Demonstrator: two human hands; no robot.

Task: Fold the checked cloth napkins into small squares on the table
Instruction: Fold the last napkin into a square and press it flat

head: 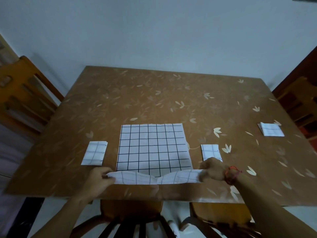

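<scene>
Your main risk here is a crooked fold. The near edge of the open napkin (152,148) sags in the middle between your hands, so if you carry it over slack it is likely to land wrinkled or short of the far edge. Take one corner further than the other and the grid lines will not match. The rest of the cloth lies flat on the counter (154,93), so dragging instead of lifting could slide the whole sheet away from you. Mind the near folded square (210,151) just behind your right hand (212,170); your knuckles could knock it askew.

Your left hand (99,177) pinches the near left corner, fingers curled round the raised hem, and your right hand grips the near right corner likewise. The napkin spreads away from both hands, with a left folded square (94,153) beside it and a far folded square (271,129) well apart on the right.
</scene>
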